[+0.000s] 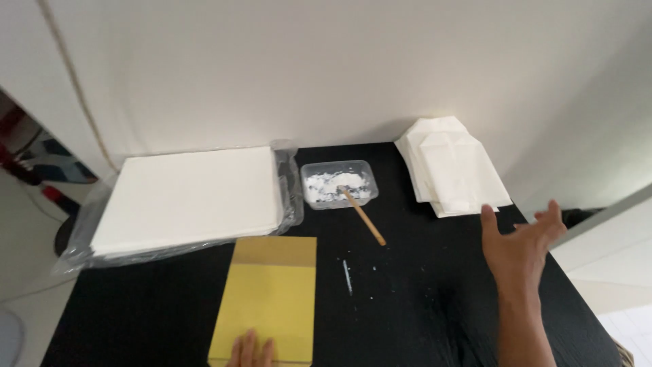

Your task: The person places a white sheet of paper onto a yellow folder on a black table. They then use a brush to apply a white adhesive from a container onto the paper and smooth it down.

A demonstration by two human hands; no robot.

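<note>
1. Left hand point(251, 351): fingers flat on the yellow board point(270, 299) at the table's point(435, 306) near edge.
2. Right hand point(519, 245): open, empty, just beside the folded white papers point(451, 166) at the far right corner.

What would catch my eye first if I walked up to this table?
Probably the yellow board at the front of the black table, with the left hand resting on its near edge. Behind it lies a big stack of white sheets; the right hand hovers open near folded white paper bags.
</note>
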